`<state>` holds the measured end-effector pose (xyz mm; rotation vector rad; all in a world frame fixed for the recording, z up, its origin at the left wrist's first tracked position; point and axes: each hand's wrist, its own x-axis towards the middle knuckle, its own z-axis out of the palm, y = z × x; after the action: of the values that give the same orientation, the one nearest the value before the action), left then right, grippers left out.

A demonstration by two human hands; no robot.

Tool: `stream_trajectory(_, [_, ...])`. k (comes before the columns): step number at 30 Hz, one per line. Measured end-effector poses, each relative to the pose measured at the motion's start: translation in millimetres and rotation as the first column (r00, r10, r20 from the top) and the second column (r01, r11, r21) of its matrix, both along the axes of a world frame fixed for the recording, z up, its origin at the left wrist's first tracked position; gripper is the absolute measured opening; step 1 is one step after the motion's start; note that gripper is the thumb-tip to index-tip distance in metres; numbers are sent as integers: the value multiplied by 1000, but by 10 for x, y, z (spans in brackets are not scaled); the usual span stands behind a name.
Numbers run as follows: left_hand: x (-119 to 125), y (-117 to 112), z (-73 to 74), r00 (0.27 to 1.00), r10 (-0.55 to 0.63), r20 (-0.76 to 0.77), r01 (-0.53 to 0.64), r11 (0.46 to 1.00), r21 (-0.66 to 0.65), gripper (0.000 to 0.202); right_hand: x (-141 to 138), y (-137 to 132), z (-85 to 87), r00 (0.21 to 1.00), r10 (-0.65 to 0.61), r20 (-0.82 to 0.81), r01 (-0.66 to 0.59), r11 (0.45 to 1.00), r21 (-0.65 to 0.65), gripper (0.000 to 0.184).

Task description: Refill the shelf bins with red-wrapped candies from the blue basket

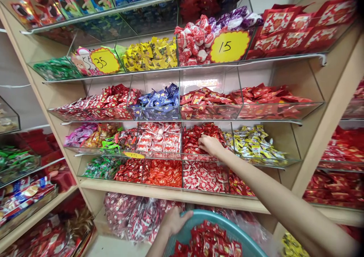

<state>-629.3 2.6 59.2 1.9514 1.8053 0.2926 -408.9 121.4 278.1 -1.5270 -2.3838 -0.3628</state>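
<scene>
My right hand [209, 144] reaches into a clear bin of red wrapped candies [196, 137] on the third glass shelf, fingers curled down among the wrappers; what they hold is hidden. My left hand [174, 219] grips the far rim of a teal plastic basket [241, 238] at the bottom of the view. Several red candy packets [207, 242] lie in the basket. To the right of the right hand is a bin of yellow-and-white candies [254, 145].
A wooden shelf unit [321, 135] holds tiers of clear bins with candies: blue ones [160, 99], yellow ones [150, 54], red-and-white ones [159, 137]. Yellow price tags read 15 [229, 46] and 35 [104, 61]. Bagged candy [133, 215] sits below. More shelves stand left and right.
</scene>
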Motion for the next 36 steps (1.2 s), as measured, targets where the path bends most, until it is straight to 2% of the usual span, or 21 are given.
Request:
stream_trajectory(11, [-7,4,6,999,19,49,-17,999,-28,73,-82,-29,94,963,22,270,-7,998,-58,12])
stream_trajectory(23, [-25,21,-65,1000,10,26,-10,1000,-2,73,-122,-66,109,959,0,283,19,998,-63,20])
stream_trajectory(36, [-16,0,-22,999,22,31,-22,1000,-6,71,-122,-27,82,959,-5,283,20,999,-50,18])
